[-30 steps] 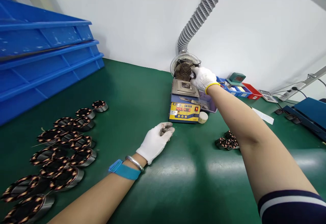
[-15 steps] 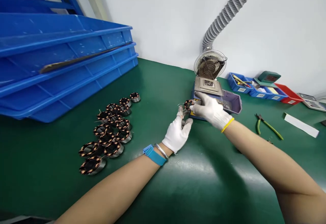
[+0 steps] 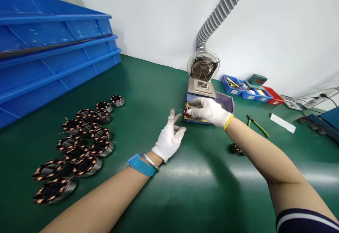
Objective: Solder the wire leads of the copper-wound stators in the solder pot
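In my gloved right hand [image 3: 208,111] is a motor stator [image 3: 186,113], a ring with copper windings, gripped by its rim and partly hidden by the fingers. It is in front of the blue-sided solder pot [image 3: 202,86], whose metal top has a small square opening. Just left of it, my gloved left hand [image 3: 169,137] has its fingers apart and holds nothing. Several more stators [image 3: 87,165] lie grouped on the green table at the left. Another stator [image 3: 236,149] sits on the table, partly behind my right forearm.
Stacked blue crates [image 3: 58,56] stand at the left. A fan [image 3: 203,69] with a grey duct [image 3: 222,14] rises behind the pot. To the right are a purple bin [image 3: 228,101], small blue bins [image 3: 231,86], a red bin [image 3: 275,97], green-handled cutters [image 3: 258,126] and a white strip [image 3: 283,122].
My left hand has come off the stator, and its fingers have spread. The right hand keeps the stator and has turned it. The view has swung to the right.
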Demonstrator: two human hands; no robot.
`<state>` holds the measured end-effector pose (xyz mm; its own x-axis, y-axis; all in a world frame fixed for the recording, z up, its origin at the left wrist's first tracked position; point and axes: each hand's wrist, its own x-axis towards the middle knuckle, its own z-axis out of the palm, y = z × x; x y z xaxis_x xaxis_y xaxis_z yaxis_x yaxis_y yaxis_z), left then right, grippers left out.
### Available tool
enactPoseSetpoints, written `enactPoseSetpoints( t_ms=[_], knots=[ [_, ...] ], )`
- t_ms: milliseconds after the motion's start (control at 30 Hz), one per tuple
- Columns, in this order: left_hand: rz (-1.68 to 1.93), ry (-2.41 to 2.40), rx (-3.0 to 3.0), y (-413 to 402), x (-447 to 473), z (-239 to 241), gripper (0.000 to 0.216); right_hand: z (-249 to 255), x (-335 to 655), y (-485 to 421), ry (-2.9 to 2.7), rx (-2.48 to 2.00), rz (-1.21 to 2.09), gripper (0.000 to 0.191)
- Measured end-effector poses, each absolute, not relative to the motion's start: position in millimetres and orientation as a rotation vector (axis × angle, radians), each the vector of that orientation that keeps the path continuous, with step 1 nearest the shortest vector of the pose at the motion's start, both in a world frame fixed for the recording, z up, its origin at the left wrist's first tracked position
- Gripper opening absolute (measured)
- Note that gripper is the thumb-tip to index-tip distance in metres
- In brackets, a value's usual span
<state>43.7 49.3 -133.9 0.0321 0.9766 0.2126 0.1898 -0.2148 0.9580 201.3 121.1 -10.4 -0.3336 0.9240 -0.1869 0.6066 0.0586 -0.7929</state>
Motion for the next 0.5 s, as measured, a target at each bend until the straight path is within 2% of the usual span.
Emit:
enactPoseSetpoints(
  t_ms=[133,200,300,500],
  knots=[
    [1.202,1.314,1.466,52,46,-130,0.083,23,219,160,-1.970,-1.705,0.326,0.039],
    [1.183,1.342,1.470,53,47,-129,0.080,35,228,181,-1.986,-1.727,0.079,0.034],
    [1.167,1.357,1.463,53,47,-129,0.078,39,239,208,-2.031,-1.773,-0.086,0.030],
    [1.158,1.358,1.458,53,47,-130,0.076,24,243,228,-2.111,-1.887,-0.199,0.033]
  ],
)
